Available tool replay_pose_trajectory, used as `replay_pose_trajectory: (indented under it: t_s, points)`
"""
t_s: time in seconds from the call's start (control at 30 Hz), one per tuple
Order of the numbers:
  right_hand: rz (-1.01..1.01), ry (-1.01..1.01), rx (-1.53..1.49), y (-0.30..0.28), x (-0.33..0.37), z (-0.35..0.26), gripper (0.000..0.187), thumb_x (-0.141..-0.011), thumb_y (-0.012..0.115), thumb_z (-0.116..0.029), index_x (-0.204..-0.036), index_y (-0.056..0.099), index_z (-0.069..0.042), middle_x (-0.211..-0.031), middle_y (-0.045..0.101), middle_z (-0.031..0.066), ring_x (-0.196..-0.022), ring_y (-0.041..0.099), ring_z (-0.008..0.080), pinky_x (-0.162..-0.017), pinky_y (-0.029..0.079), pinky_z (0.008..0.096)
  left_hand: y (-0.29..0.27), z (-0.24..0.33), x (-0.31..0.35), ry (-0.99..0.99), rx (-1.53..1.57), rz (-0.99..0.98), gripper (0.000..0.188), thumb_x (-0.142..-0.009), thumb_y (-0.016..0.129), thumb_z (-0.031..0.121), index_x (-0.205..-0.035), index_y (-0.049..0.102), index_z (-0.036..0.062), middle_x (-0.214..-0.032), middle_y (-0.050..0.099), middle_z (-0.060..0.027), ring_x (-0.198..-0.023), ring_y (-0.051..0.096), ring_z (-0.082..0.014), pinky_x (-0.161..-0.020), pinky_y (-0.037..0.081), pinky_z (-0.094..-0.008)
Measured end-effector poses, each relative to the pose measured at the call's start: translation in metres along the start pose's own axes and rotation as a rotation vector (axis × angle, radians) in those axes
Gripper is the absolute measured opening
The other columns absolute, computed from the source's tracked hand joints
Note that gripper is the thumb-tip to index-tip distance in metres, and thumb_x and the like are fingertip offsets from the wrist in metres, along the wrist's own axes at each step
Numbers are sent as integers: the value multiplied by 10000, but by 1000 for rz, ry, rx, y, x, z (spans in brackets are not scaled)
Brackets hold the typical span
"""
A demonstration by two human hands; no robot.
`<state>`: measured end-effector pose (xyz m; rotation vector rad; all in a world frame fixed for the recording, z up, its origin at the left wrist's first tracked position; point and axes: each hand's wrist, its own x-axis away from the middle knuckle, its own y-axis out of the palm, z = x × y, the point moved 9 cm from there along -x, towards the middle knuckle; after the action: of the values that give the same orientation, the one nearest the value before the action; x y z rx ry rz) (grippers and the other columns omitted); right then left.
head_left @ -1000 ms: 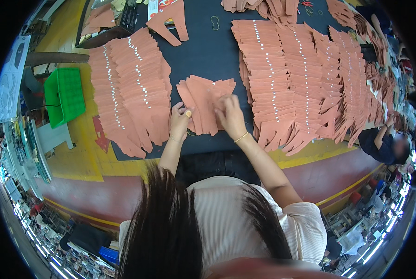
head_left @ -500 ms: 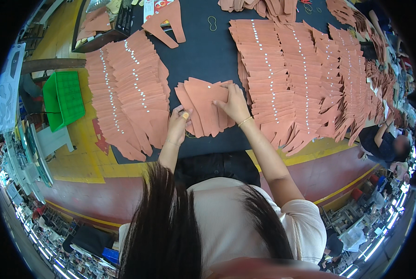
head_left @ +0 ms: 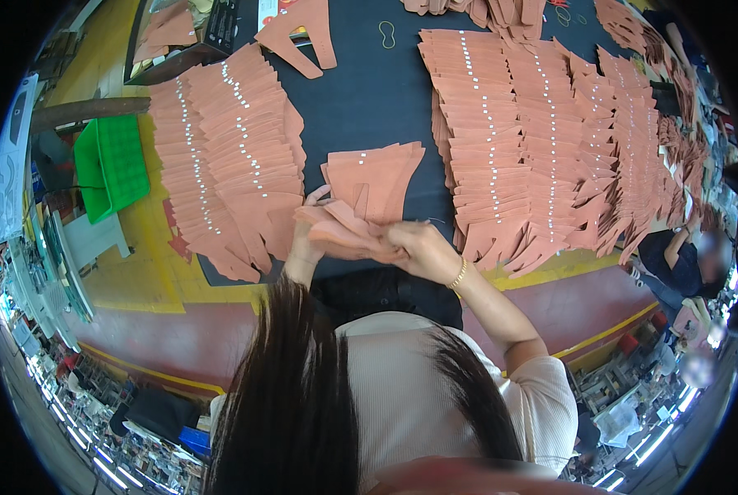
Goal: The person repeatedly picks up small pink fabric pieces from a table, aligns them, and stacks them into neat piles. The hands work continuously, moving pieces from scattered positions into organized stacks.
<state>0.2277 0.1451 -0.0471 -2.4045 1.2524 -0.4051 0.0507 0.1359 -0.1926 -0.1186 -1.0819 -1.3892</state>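
Salmon-coloured cut leather pieces (head_left: 336,228) are bent up in front of me, at the near edge of the dark table. My right hand (head_left: 425,250) is closed on their right end. On the left, my left hand (head_left: 303,245) grips the other end, its fingers partly behind the pieces. Just beyond my hands, more cut leather pieces lie fanned in a small stack (head_left: 390,165), a white tag on the top one. Where the bent pieces meet this stack is hidden, so I cannot tell whether they are separate.
Overlapping rows of tagged leather pieces lie on the left (head_left: 249,124) and right (head_left: 484,132). A yellow loop (head_left: 387,34) sits on the dark table (head_left: 369,91). Past the table's left side are a green basket (head_left: 117,169) and a dark box (head_left: 196,51). Another person (head_left: 674,256) is at far right.
The near ends of the leather pieces, flat under my hands before, are now bent up between them. My right hand has come down toward me from the stack's top right and closed.
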Motion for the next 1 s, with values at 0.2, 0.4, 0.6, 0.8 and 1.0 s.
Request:
replay_pose_trajectory:
  t_s: [0.2, 0.4, 0.6, 0.8, 1.0]
  points:
    - [-158, 123, -154, -46, 32, -45, 334, -669, 772, -32, -990, 683, -63, -968, 708, 85, -841, 682, 276, -698, 546, 347, 1, 12, -16, 121, -964, 356, 726, -871, 690, 244, -1444, 338, -28, -1352, 410, -237, -1273, 401, -328, -1062, 359, -426]
    - [-161, 84, 21, -65, 37, -58, 315, -688, 779, -58, -993, 703, -78, -984, 720, 58, -852, 689, 255, -735, 552, 345, 2, 15, -50, 110, -706, 358, 720, -817, 740, 150, -1391, 360, -63, -1292, 510, -229, -1170, 531, -260, -966, 452, -352]
    - [-154, 101, -26, -60, 37, -53, 326, -689, 771, -41, -1005, 700, -71, -1018, 715, 67, -885, 683, 265, -763, 547, 346, 24, 9, -74, 57, -577, 109, 329, -838, 706, 26, -1146, 605, -30, -1083, 673, -74, -952, 630, -141, -858, 507, -290]
    - [-155, 82, -210, -53, 27, -52, 340, -725, 731, -9, -1059, 686, -57, -996, 705, 126, -855, 682, 296, -723, 546, 372, 73, 92, -123, 346, -739, 115, 459, -815, 754, 103, -1214, 566, -24, -1147, 643, -120, -1023, 615, -181, -895, 496, -306]
    - [-193, 154, -418, -38, 5, -27, 341, -736, 734, -44, -1074, 684, -56, -1013, 717, 111, -869, 704, 282, -750, 544, 326, 65, 145, -126, 461, -1099, 304, 832, -757, 786, 326, -1411, 406, -20, -1262, 508, -285, -1231, 463, -400, -1056, 377, -447]
